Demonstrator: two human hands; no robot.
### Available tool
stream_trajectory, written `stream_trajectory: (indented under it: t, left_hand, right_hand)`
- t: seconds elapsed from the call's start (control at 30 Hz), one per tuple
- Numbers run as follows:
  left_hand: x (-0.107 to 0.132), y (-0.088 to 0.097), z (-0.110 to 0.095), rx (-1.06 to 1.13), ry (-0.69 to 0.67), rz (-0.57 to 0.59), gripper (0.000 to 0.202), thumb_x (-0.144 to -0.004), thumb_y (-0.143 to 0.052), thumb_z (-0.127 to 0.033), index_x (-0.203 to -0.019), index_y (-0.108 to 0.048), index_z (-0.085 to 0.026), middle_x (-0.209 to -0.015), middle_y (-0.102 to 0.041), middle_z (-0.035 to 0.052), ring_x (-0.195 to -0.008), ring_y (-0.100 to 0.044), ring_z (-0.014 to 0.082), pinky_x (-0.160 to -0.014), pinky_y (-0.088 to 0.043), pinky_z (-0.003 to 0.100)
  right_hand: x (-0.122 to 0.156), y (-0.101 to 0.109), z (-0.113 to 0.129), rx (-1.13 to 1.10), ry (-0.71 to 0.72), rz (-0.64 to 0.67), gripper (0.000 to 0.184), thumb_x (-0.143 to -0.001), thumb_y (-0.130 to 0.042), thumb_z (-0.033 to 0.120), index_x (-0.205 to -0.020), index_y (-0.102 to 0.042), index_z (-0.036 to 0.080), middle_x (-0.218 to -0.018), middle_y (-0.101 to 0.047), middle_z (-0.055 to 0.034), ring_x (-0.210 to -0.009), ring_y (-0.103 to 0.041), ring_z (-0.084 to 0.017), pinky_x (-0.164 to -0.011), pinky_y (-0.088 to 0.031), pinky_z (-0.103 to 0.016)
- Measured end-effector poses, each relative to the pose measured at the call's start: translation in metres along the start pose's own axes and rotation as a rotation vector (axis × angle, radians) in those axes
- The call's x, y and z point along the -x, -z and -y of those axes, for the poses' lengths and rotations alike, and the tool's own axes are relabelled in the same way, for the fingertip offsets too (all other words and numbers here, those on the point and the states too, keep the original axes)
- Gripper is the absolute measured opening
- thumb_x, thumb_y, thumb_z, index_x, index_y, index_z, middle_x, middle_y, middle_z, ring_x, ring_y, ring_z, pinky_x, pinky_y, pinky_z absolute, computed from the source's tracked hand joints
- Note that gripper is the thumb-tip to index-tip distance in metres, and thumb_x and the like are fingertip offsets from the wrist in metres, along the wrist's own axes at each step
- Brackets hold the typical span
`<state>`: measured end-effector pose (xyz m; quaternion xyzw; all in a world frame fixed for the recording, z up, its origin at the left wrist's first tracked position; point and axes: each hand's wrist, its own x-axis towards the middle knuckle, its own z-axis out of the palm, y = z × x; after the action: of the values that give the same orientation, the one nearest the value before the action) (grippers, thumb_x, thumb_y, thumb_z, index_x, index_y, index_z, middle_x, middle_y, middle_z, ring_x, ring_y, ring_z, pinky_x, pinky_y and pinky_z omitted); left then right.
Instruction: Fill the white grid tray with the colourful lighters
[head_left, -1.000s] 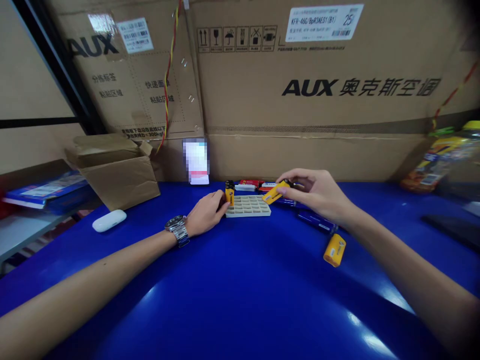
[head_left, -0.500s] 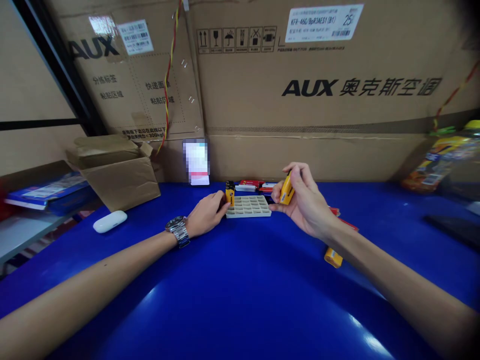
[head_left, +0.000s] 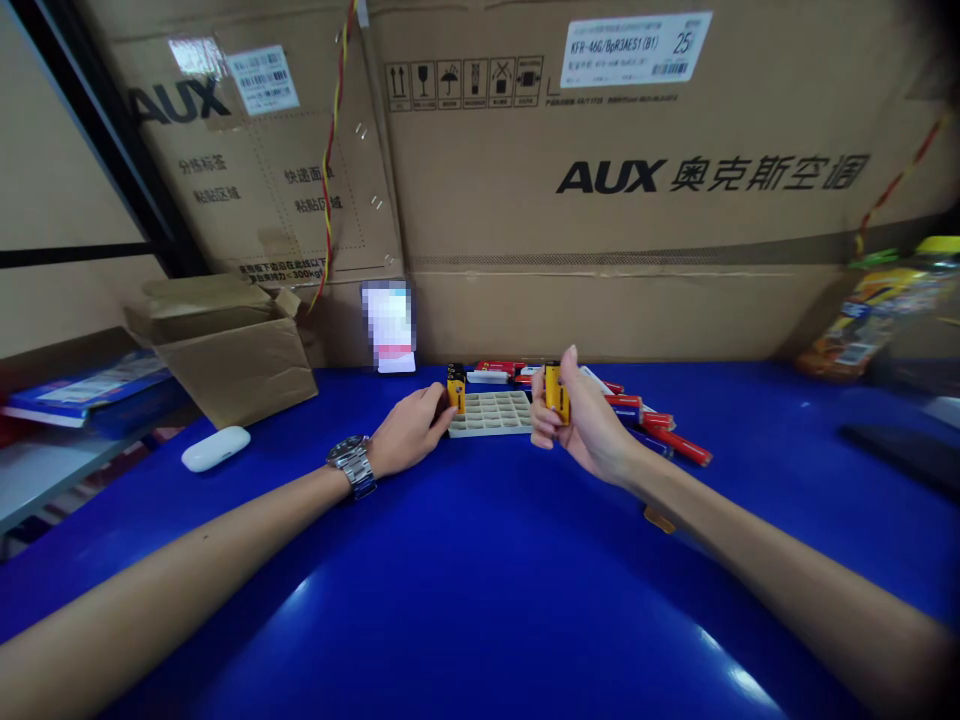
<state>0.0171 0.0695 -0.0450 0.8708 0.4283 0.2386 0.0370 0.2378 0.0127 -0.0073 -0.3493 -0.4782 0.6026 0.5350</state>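
A pale grid tray [head_left: 491, 413] lies on the blue table [head_left: 480, 590] in the middle. One yellow battery [head_left: 455, 389] stands upright in its far left corner. My left hand [head_left: 409, 432], with a metal watch on the wrist, rests against the tray's left edge, fingers curled beside that battery. My right hand [head_left: 581, 420] grips a second yellow battery [head_left: 553, 391] upright, just off the tray's right side. Several red and blue batteries [head_left: 660, 428] lie loose behind and to the right of my right hand.
A small open cardboard box [head_left: 229, 345] stands at the left, a white case [head_left: 216, 447] in front of it. Big AUX cartons [head_left: 630, 180] wall the back. A snack jar [head_left: 885, 310] is far right. Part of a yellow battery [head_left: 658, 520] shows under my right forearm.
My right hand has lifted the yellow battery from a tilted pose to upright and carried it left toward the tray's right side. The left hand has stayed put.
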Motion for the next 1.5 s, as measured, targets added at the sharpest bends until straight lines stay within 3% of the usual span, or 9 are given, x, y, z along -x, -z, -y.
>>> stream_trajectory:
  t: [0.13,0.37,0.73,1.03,1.5]
  left_hand:
    - [0.0002,-0.0002,-0.0010,-0.012,0.002,0.004,0.015,-0.093,-0.040,-0.031,-0.083,-0.041,-0.020,-0.082,-0.059,0.0063,-0.070,-0.056,0.0199,-0.060,-0.039,0.031]
    - [0.0004,0.0004,-0.0009,0.006,0.008,0.005,0.016,-0.092,-0.039,-0.032,-0.083,-0.043,-0.020,-0.082,-0.059,0.0063,-0.069,-0.055,0.0196,-0.060,-0.039,0.032]
    - [0.0006,0.0007,-0.0012,0.003,-0.009,-0.003,0.015,-0.092,-0.040,-0.031,-0.084,-0.043,-0.019,-0.082,-0.060,0.0066,-0.070,-0.056,0.0200,-0.061,-0.041,0.032]
    - [-0.0001,0.0006,-0.0006,-0.007,0.001,0.012,0.016,-0.093,-0.040,-0.032,-0.082,-0.041,-0.020,-0.081,-0.059,0.0061,-0.069,-0.055,0.0199,-0.060,-0.040,0.032]
    - [0.0004,0.0007,-0.0012,0.021,0.002,-0.007,0.015,-0.092,-0.041,-0.032,-0.083,-0.043,-0.020,-0.080,-0.059,0.0061,-0.068,-0.055,0.0196,-0.059,-0.039,0.031]
  right_hand:
    - [0.0011,-0.0009,0.0015,0.045,-0.103,-0.008,0.060,-0.085,-0.031,0.067,-0.046,-0.036,0.021,-0.036,-0.022,0.0069,-0.032,-0.020,-0.007,-0.031,-0.020,-0.021]
    - [0.0009,0.0020,-0.0016,0.037,-0.224,-0.048,0.055,-0.087,-0.025,0.052,-0.042,-0.030,0.022,-0.030,-0.020,0.0061,-0.027,-0.013,-0.005,-0.030,-0.010,-0.020]
    - [0.0041,-0.0050,-0.0008,0.031,-0.309,-0.099,0.048,-0.085,-0.020,0.047,-0.045,-0.033,0.023,-0.031,-0.021,0.0060,-0.027,-0.014,-0.006,-0.031,-0.011,-0.021]
    - [0.0034,-0.0033,0.0010,0.080,-0.252,-0.095,0.055,-0.086,-0.024,0.054,-0.042,-0.030,0.021,-0.030,-0.021,0.0064,-0.026,-0.013,-0.005,-0.031,-0.009,-0.019]
    - [0.0035,-0.0056,-0.0013,0.032,-0.262,-0.131,0.051,-0.088,-0.018,0.044,-0.043,-0.029,0.022,-0.030,-0.021,0.0052,-0.026,-0.013,-0.005,-0.030,-0.008,-0.020]
